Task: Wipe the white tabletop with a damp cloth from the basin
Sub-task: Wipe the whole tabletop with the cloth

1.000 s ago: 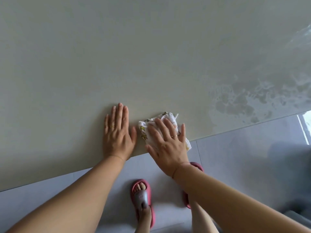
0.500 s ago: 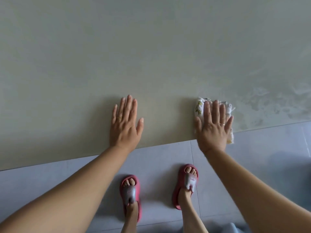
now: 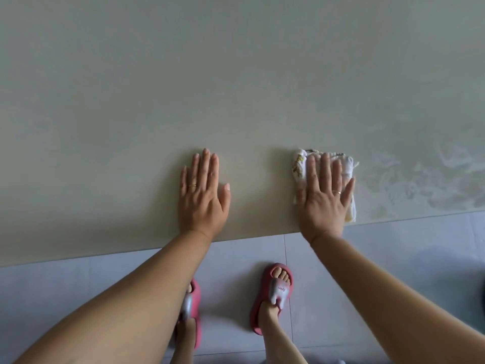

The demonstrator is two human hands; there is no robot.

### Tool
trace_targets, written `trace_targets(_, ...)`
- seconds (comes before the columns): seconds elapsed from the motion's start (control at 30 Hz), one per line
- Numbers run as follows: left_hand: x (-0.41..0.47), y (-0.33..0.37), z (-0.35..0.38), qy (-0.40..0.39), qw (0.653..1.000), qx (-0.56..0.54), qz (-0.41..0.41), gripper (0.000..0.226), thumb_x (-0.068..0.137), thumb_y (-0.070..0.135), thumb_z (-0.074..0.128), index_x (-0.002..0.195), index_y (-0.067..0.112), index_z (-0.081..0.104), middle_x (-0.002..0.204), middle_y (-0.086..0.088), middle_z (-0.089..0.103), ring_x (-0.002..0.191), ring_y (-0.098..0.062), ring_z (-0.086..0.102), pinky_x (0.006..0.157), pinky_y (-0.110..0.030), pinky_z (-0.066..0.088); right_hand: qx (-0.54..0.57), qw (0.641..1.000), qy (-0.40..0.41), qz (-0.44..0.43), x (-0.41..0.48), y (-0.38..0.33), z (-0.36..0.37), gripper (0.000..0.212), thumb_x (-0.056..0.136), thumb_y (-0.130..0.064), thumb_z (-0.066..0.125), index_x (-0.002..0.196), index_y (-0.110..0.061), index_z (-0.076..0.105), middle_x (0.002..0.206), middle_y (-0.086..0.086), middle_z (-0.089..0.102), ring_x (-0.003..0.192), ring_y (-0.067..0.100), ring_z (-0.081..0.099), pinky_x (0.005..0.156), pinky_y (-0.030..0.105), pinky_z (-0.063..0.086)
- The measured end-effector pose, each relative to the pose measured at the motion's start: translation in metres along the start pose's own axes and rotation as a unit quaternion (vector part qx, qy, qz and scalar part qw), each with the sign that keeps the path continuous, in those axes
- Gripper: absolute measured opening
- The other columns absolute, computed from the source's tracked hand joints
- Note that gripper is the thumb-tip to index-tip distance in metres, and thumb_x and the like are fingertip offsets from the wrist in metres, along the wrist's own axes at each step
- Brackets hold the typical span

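Note:
The white tabletop (image 3: 236, 88) fills the upper part of the view. My right hand (image 3: 325, 198) lies flat with straight fingers on a folded white cloth (image 3: 299, 166) with a yellow print, pressing it to the table near the front edge. The cloth shows above and on both sides of the hand. My left hand (image 3: 203, 198) rests flat on the bare tabletop to the left of the cloth, fingers straight and together. A wet, streaky patch (image 3: 420, 177) spreads over the table right of the cloth. No basin is in view.
The table's front edge (image 3: 131, 254) runs slightly uphill from left to right. Below it is a grey tiled floor (image 3: 65, 298) with my feet in red slippers (image 3: 273, 298).
My right hand slid the cloth to the right along the front edge, away from my left hand, toward the wet patch. The left hand stayed flat on the table.

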State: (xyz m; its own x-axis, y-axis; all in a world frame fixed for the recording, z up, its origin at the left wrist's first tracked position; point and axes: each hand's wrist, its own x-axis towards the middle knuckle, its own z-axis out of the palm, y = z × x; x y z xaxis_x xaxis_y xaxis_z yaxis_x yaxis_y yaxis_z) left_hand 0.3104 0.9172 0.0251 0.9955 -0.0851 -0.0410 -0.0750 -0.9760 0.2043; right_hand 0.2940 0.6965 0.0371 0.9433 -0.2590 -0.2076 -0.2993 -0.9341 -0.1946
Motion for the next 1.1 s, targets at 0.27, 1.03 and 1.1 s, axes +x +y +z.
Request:
trace_targets(0.27,0.0,-0.001,-0.001,-0.002,1.0,0.014,-0.001,0.06,0.093,0.033,0.033,0.147,0.009,0.029,0.155,-0.011,0.027,0.144,-0.026,0.023,0.117,-0.044,0.017,-0.092,0.912,-0.039,-0.398,-0.005,0.005,0.004,0.056,0.095,-0.045,0.031,0.148,-0.03,0.022,0.156,-0.003,0.02,0.145,0.022,0.015,0.115,0.05,0.015)
trace_targets(1.03,0.003,0.003,-0.005,-0.046,0.997,0.057,-0.011,0.059,0.093,0.033,0.027,0.144,0.003,0.035,0.153,-0.014,0.03,0.142,-0.03,0.027,0.116,-0.045,0.016,-0.043,0.948,-0.072,-0.308,0.029,-0.075,0.015,0.057,0.094,-0.045,0.024,0.149,-0.034,0.015,0.159,-0.003,0.009,0.146,0.023,0.0,0.115,0.05,-0.006)
trace_targets(1.1,0.003,0.002,-0.006,-0.051,0.997,0.057,-0.005,0.06,0.093,0.033,0.028,0.144,0.002,0.034,0.153,-0.015,0.029,0.142,-0.03,0.026,0.116,-0.045,0.015,-0.061,0.912,-0.063,-0.4,0.053,-0.058,0.003,0.055,0.094,-0.047,0.027,0.148,-0.033,0.021,0.157,-0.004,0.019,0.146,0.021,0.012,0.115,0.048,0.009)
